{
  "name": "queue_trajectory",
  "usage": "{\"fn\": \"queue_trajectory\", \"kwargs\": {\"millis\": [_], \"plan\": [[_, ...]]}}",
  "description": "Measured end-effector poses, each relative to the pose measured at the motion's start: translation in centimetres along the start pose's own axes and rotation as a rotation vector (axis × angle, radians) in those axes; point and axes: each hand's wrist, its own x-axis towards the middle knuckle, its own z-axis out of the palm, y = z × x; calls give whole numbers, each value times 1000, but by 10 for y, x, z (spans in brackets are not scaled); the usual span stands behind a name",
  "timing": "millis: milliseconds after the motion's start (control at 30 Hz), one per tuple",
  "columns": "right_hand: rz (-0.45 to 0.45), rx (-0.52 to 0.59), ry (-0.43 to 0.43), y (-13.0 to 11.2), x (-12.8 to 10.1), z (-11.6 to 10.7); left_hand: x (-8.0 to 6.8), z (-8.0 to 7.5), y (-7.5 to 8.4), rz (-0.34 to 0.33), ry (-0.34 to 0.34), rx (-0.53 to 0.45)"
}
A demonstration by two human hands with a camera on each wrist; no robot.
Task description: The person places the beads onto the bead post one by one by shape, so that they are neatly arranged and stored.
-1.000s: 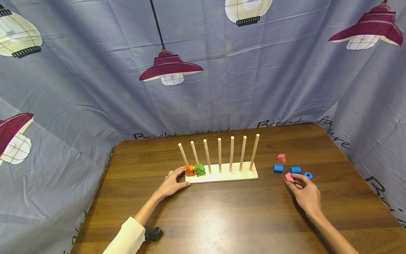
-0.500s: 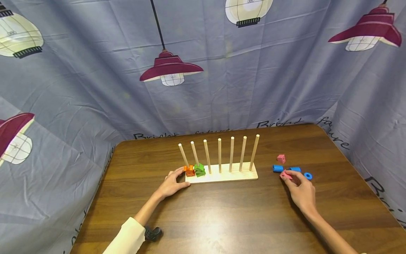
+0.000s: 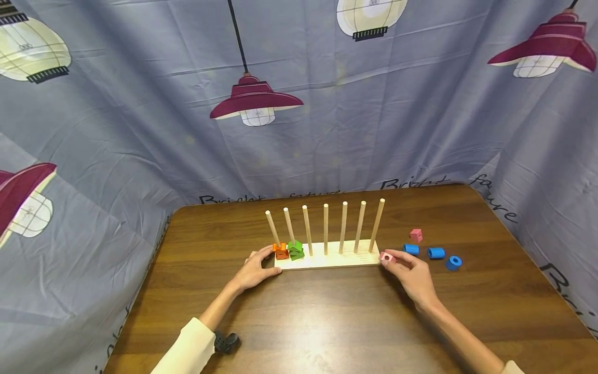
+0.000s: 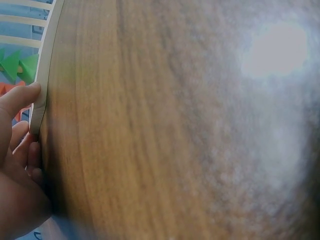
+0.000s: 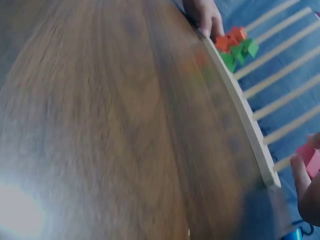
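Seven dowels stand on the peg board (image 3: 327, 258), and only the two at its left end carry anything: orange pieces (image 3: 281, 252) and green pieces (image 3: 295, 250). The other five look bare. The right hand (image 3: 413, 278) pinches a pink cube (image 3: 386, 257) between curled fingers (image 3: 397, 254), just off the board's right end and low, near the worktop (image 3: 327, 322). The left hand (image 3: 254, 270) rests against the board's left end, fingers curled at its edge, steadying it. Right of the board lie another pink cube (image 3: 416, 235) and three blue cylinders (image 3: 436, 253), so by my judgement most of the threading remains.
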Motion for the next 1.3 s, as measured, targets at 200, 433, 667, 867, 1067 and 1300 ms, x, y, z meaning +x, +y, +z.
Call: {"fn": "queue_trajectory", "kwargs": {"millis": [200,433,667,867,1067,1300], "plan": [[-113,-99,-47,-17,0,21,2,0,-1,14,-1,6],[-258,27,-120,-68,8,50,4,-1,-2,46,11,8],[-466,-67,-138,-126,28,79,3,0,-4,40,4,-4],[-564,-57,-166,-154,47,104,2,1,-6,44,5,15],[-517,-135,-198,-157,60,126,2,2,-6,47,11,-2],[-479,-186,-178,-150,67,136,1,1,-3,39,6,-5]]}}
